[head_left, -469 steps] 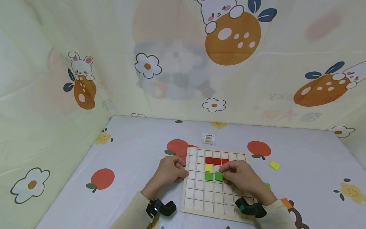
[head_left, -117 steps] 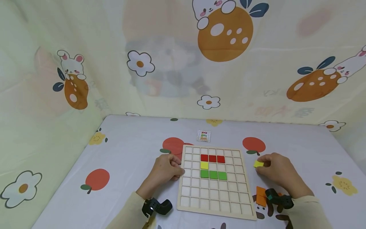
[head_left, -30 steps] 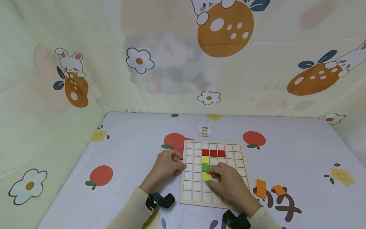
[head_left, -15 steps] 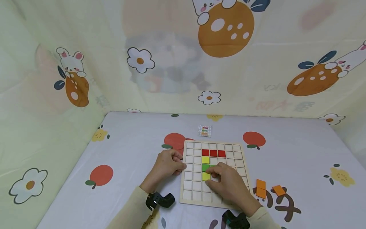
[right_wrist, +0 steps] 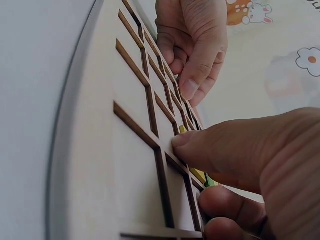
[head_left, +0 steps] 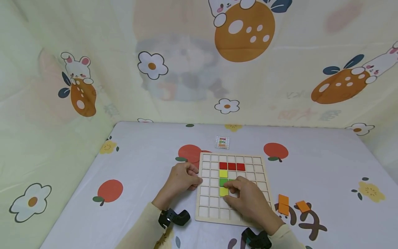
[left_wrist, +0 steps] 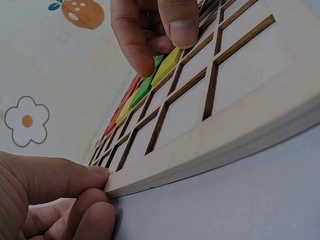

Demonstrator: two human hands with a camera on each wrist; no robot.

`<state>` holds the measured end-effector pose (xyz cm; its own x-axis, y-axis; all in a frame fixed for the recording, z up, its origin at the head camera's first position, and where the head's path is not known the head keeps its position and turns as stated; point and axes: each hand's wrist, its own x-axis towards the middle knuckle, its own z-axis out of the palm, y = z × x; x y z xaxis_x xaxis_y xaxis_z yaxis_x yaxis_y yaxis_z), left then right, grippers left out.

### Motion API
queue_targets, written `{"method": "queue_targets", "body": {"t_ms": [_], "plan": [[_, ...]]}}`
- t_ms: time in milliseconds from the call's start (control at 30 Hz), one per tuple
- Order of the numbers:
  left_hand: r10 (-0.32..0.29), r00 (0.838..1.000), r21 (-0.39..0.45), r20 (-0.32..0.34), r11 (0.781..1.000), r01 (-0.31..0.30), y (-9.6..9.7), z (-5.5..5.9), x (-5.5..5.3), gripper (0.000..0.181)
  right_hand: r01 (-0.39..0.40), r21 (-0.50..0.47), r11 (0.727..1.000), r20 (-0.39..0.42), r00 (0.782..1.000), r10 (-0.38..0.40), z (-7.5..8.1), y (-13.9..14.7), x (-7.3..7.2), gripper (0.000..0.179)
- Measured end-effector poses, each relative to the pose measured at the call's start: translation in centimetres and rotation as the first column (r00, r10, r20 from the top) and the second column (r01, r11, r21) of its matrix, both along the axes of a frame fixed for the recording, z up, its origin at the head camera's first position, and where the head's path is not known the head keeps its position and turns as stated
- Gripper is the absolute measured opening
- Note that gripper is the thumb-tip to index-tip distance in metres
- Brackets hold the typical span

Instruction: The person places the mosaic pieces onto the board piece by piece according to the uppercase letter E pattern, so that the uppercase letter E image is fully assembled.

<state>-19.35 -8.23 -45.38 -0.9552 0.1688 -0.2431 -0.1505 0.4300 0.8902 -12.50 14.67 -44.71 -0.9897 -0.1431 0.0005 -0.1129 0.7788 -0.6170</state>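
A pale wooden grid board (head_left: 214, 201) lies on the table. My left hand (head_left: 183, 178) grips its left edge, thumb on top and the other fingers curled at the side. My right hand (head_left: 250, 199) is over the board's middle, thumb and index finger pinching a small square yellow tile (head_left: 224, 191) at a cell. Directly above that tile sits a green tile (head_left: 223, 182), its row partly covered by my fingers. Higher up are another yellow tile (head_left: 223, 173) and a row of red tiles (head_left: 231, 166). In the left wrist view the pinched yellow tile (left_wrist: 167, 67) looks slightly tilted.
Several orange tiles (head_left: 283, 209) lie right of the board, one of them (head_left: 303, 206) apart from the others. Behind the board is a small card (head_left: 222, 142) printed with a coloured grid. A patterned cloth covers the table (head_left: 149, 148), and a printed curtain (head_left: 186, 114) hangs behind.
Since 3.9 seconds ago my right hand has brought the yellow tile from the table on the right to the cell below the green row. Over the last second, almost nothing has moved.
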Motion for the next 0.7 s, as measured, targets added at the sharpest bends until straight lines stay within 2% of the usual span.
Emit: {"method": "queue_targets", "body": {"t_ms": [300,500,700], "plan": [[0.0,1.0,-0.008,-0.001,1.0,0.0,0.0,-0.2,0.0,0.026,0.004,-0.016,1.0,0.041,0.999,-0.004,0.6,0.5,0.2,0.037],[0.002,1.0,0.004,-0.003,1.0,-0.002,-0.1,-0.2,0.0,0.026,0.017,-0.014,1.0,-0.038,0.999,-0.017,1.2,2.1,0.3,0.043],[-0.003,1.0,0.013,-0.01,1.0,0.004,-0.1,-0.3,0.0,0.024,0.098,0.018,0.995,-0.094,0.991,-0.096,1.6,5.0,0.7,0.051]]}}
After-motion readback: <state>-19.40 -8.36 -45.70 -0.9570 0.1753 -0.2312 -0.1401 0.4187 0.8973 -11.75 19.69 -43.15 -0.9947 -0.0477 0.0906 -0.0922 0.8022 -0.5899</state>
